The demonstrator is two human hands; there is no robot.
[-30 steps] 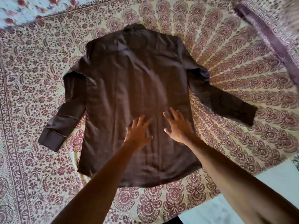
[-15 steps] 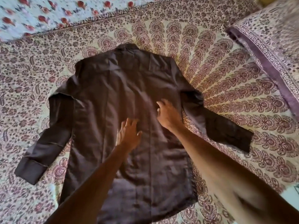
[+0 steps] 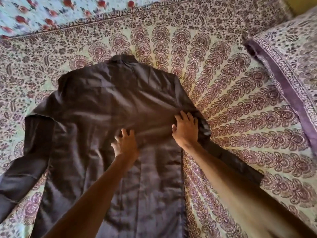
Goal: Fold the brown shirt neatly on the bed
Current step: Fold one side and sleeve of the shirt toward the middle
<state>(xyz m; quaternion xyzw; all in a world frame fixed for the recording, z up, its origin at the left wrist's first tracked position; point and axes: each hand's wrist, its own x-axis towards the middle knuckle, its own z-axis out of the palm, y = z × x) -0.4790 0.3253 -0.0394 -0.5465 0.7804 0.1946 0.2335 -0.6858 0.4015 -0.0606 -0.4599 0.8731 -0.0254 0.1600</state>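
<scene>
Upper left of frame: strip of light floral sheet (image 3: 42, 12), red flowers, blurry. The rest of the bed is covered by a patterned bedspread (image 3: 240, 109), cream with maroon paisley rings.

Brown shirt (image 3: 89, 117) lies spread flat on the bedspread, left of centre, running from frame centre-top to the bottom edge. Collar (image 3: 123, 60) points to the top of frame, hem cut off at the bottom. Its frame-left sleeve (image 3: 22, 169) hangs out toward the lower left edge, cuff partly out of view.

Left hand (image 3: 126, 145) is at mid-frame on the shirt body, palm down, fingers spread and only slightly bent, pressing on the cloth, gripping nothing. The cloth wrinkles between the two hands.

Right hand (image 3: 186, 129) is just right of it, on the shirt's right side seam near the armpit, fingers straight and flat on the fabric, not gripping.

Frame-right sleeve (image 3: 240, 162) runs toward the lower right, partly hidden under the right forearm.

Upper right: pillow (image 3: 291, 57), same print, purple border.
</scene>
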